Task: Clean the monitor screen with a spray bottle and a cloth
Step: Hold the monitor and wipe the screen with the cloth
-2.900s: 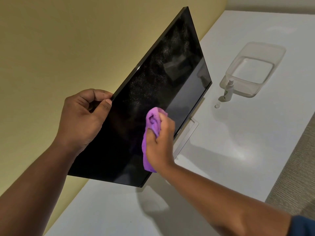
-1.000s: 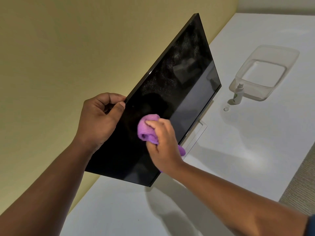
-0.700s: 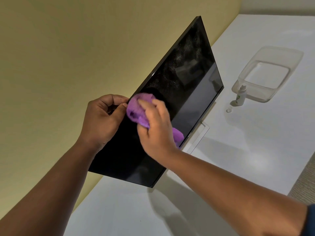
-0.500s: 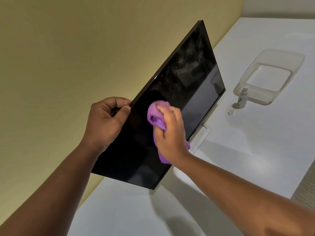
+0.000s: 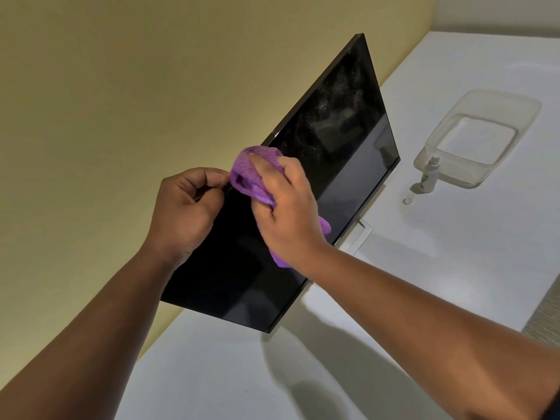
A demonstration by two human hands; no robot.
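Monitor screen [image 5: 303,213] black and unlit, stretched on a slant from the lower middle of the frame up to the upper right of centre, standing on the white counter [image 5: 454,283] against a yellow-beige wall [image 5: 121,101]. Hazy speckles and smears across the upper part of the glass; lower part dark and glossy. Left hand [image 5: 185,213] left of centre, fingers curled round the monitor's top edge, thumb on the front of the bezel, gripping it. Right hand [image 5: 288,213] at centre, fingers bent over a bunched purple cloth [image 5: 251,174] and pressing it flat against the glass right at the top edge, just beside the left hand's fingers; a tail of cloth hanging out below the palm. Pale stand base [image 5: 357,234] showing beneath the lower bezel, right of the right hand. Small spray bottle [image 5: 431,174] upright on the counter at the right of the frame, well apart from the monitor, touching or just in front of a clear plastic container [image 5: 521,116]; cannot tell which. Small round cap [image 5: 408,200] lying on the counter just left of and below the bottle. Both forearms bare, reaching in from the lower left and lower right corners.
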